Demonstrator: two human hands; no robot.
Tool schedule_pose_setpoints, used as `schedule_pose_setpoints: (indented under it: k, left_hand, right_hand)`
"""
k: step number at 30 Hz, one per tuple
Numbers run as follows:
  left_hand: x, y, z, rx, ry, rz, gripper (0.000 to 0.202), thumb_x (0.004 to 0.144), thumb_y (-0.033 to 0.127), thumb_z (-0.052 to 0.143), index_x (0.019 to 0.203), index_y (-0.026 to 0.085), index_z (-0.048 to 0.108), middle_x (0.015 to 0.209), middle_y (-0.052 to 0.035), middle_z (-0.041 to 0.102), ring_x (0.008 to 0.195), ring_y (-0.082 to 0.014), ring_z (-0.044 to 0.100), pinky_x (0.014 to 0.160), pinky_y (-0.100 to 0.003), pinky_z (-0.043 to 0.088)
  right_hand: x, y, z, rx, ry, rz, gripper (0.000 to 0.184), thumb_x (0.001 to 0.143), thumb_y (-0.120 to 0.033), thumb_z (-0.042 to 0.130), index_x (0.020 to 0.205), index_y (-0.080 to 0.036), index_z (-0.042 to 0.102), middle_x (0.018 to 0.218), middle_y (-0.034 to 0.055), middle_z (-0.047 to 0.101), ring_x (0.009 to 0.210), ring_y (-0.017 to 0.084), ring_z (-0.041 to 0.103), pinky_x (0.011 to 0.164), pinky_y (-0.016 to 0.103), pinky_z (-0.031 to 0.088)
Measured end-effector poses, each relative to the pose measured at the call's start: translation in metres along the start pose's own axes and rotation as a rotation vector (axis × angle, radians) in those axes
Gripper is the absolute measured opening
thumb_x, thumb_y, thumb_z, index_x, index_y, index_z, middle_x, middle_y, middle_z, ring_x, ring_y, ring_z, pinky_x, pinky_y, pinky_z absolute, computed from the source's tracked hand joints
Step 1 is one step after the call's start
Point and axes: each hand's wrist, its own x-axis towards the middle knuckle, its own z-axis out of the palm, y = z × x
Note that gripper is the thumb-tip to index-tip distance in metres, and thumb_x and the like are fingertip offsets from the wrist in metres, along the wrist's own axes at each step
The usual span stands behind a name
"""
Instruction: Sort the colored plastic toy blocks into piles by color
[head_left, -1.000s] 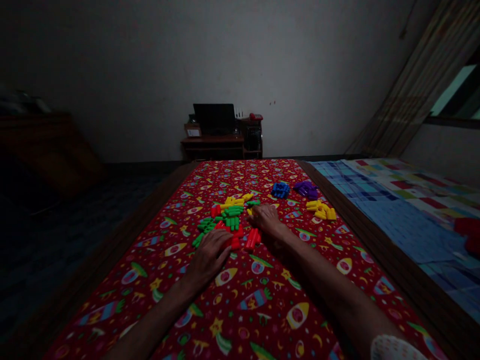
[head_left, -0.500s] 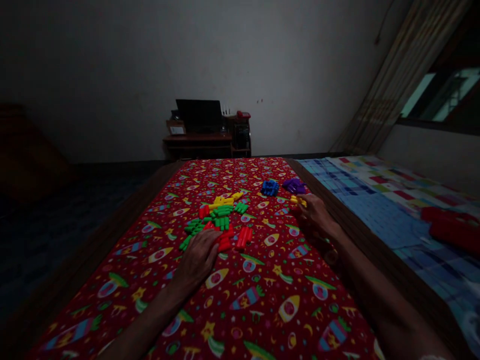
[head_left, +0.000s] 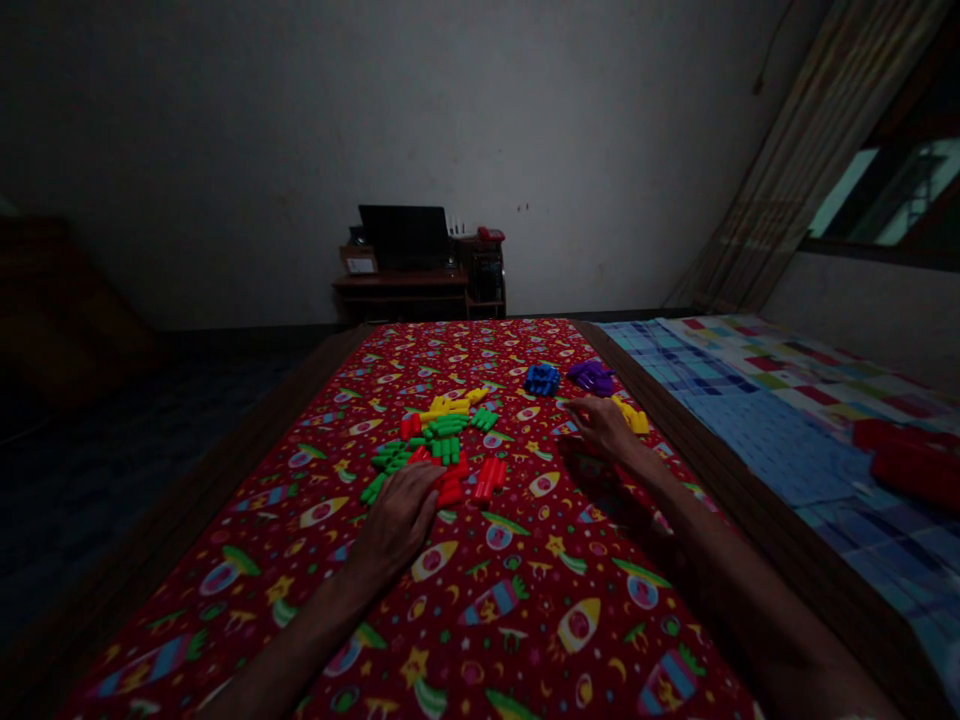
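Note:
A mixed heap of red, green and yellow plastic pieces (head_left: 439,440) lies in the middle of a red patterned cloth (head_left: 480,600). My left hand (head_left: 397,520) rests flat on the cloth at the heap's near edge, fingers stretched out and touching red pieces. My right hand (head_left: 604,425) hovers over the cloth to the right, fingers loosely spread and holding nothing, just left of a small yellow pile (head_left: 632,417). Farther back sit a blue pile (head_left: 541,379) and a purple pile (head_left: 591,375).
A wooden edge (head_left: 720,470) borders the cloth on the right, with a checkered bedsheet (head_left: 787,400) and red objects (head_left: 907,465) beyond. A dark desk with a laptop (head_left: 412,260) stands against the far wall. A curtain (head_left: 810,160) hangs at the right.
My right hand went from the mixed heap over to the yellow pile at the right, then drew back a little to the left. The left hand stayed put.

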Motion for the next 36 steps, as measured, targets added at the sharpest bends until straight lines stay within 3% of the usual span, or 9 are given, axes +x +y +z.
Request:
schedule_pose_setpoints:
  k: [4,8,10,12,16,21,30,33,36]
  left_hand:
    - [-0.001,0.000,0.001,0.022,0.024,0.025,0.029,0.097,0.024,0.041,0.121,0.019,0.056,0.116,-0.0089,0.067,0.115,-0.0233,0.058,0.100,-0.041,0.046]
    - [-0.002,0.001,0.001,0.035,0.042,0.023,0.029,0.097,0.022,0.041,0.121,0.020,0.056,0.117,-0.0080,0.067,0.115,-0.0227,0.059,0.100,-0.042,0.047]
    - [-0.002,0.002,0.001,0.029,0.043,0.018,0.029,0.097,0.022,0.042,0.122,0.021,0.055,0.117,-0.0074,0.066,0.115,-0.0224,0.059,0.100,-0.042,0.047]
    - [-0.002,0.003,0.000,0.019,0.038,0.024,0.029,0.097,0.021,0.042,0.122,0.021,0.054,0.117,-0.0071,0.066,0.115,-0.0221,0.059,0.100,-0.042,0.047]
    - [-0.002,0.005,-0.002,0.001,0.018,0.012,0.028,0.097,0.020,0.041,0.122,0.022,0.054,0.119,-0.0064,0.066,0.115,-0.0210,0.058,0.101,-0.041,0.047]
    - [-0.001,0.006,-0.003,-0.005,0.017,0.024,0.028,0.097,0.020,0.041,0.121,0.020,0.055,0.117,-0.0064,0.067,0.115,-0.0213,0.058,0.102,-0.041,0.046]
    - [0.000,-0.001,0.000,0.006,0.014,0.066,0.027,0.096,0.021,0.042,0.117,0.021,0.059,0.113,-0.0064,0.067,0.112,-0.0221,0.059,0.099,-0.041,0.046]
    - [-0.001,-0.005,0.003,0.017,0.006,0.072,0.027,0.096,0.021,0.042,0.117,0.021,0.059,0.116,-0.0072,0.066,0.115,-0.0228,0.057,0.100,-0.042,0.045]
    - [-0.001,-0.006,0.004,0.018,0.003,0.078,0.027,0.096,0.021,0.042,0.117,0.020,0.059,0.116,-0.0078,0.066,0.115,-0.0230,0.057,0.099,-0.043,0.045]
  right_hand:
    - [0.046,-0.052,0.041,0.156,-0.204,-0.203,0.026,0.087,-0.016,0.050,0.099,-0.015,0.073,0.087,0.0078,0.073,0.077,0.019,0.066,0.070,0.027,0.045]
    - [0.103,-0.083,0.080,0.135,-0.196,-0.293,0.039,0.083,-0.010,0.055,0.120,-0.012,0.063,0.118,0.0153,0.066,0.106,0.022,0.061,0.088,0.031,0.045]
    - [0.126,-0.088,0.093,0.056,-0.267,-0.282,0.045,0.078,-0.006,0.059,0.122,-0.011,0.062,0.124,0.0170,0.063,0.112,0.024,0.057,0.093,0.033,0.044]
    - [0.140,-0.087,0.101,0.006,-0.403,-0.258,0.042,0.074,-0.003,0.061,0.115,-0.013,0.067,0.114,0.0146,0.068,0.104,0.023,0.061,0.086,0.029,0.046]
    - [0.136,-0.076,0.108,-0.003,-0.480,-0.229,0.027,0.082,-0.009,0.056,0.105,-0.011,0.070,0.093,0.0115,0.072,0.082,0.018,0.065,0.070,0.024,0.045]
    - [0.099,-0.046,0.080,0.042,-0.261,-0.216,0.034,0.084,-0.017,0.057,0.116,-0.008,0.065,0.095,0.0127,0.071,0.081,0.018,0.063,0.069,0.024,0.042]
    - [0.024,0.055,-0.043,-0.108,0.005,0.062,0.030,0.088,-0.036,0.052,0.094,-0.013,0.070,0.074,0.0081,0.069,0.062,0.016,0.058,0.056,0.023,0.035]
    - [0.003,0.082,-0.056,-0.132,-0.028,0.076,0.027,0.087,-0.033,0.051,0.090,-0.014,0.070,0.077,0.0093,0.070,0.068,0.019,0.061,0.060,0.025,0.041]
    - [-0.013,0.101,-0.048,-0.107,-0.047,0.006,0.024,0.082,-0.025,0.053,0.096,-0.015,0.071,0.094,0.0131,0.072,0.084,0.023,0.066,0.072,0.031,0.049]
